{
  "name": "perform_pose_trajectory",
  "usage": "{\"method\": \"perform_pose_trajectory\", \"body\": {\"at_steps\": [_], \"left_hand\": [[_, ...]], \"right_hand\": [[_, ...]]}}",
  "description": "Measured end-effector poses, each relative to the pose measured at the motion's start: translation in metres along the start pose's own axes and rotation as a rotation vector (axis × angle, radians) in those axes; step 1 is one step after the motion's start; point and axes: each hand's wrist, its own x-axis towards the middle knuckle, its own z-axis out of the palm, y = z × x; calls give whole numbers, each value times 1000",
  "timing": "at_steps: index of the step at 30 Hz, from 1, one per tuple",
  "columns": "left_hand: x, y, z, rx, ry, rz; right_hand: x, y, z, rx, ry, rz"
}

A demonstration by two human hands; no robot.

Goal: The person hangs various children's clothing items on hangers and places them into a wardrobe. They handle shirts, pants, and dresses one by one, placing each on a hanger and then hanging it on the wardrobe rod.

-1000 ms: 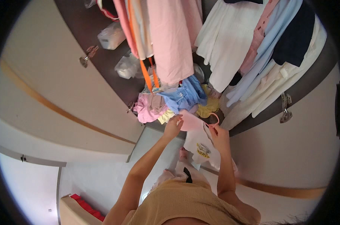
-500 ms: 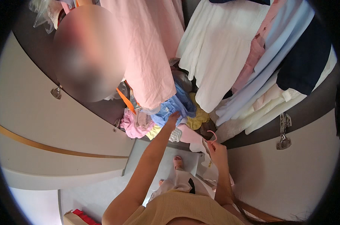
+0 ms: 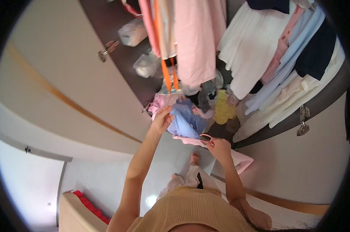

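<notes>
The left hand (image 3: 162, 120) is closed on the edge of the blue garment (image 3: 187, 120), which lies extended between both hands in front of the wardrobe opening, left of the yellow garment (image 3: 224, 109). The right hand (image 3: 219, 149) is clamped on the pink hanger (image 3: 206, 135), with the pink garment (image 3: 242, 161) extending beside the right forearm.

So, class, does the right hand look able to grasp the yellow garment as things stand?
Probably not without letting go first: the right hand grips the pink hanger. Otherwise the way looks fairly free, since the yellow garment lies largely uncovered just beyond that hand.
</notes>
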Motion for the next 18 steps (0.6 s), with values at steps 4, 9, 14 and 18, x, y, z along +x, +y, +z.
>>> {"method": "perform_pose_trajectory", "body": {"at_steps": [4,9,14,18], "left_hand": [[-64,63,63,-174,-84,317],[-141,128,96,-77,-258,562],[-211,158,107,40,-180,639],[-268,184,90,24,-141,703]], "right_hand": [[-21,-31,25,16,-92,-159],[-41,-102,29,118,-121,-306],[-47,-169,34,239,-216,-433],[-26,-196,72,367,-57,-516]]}}
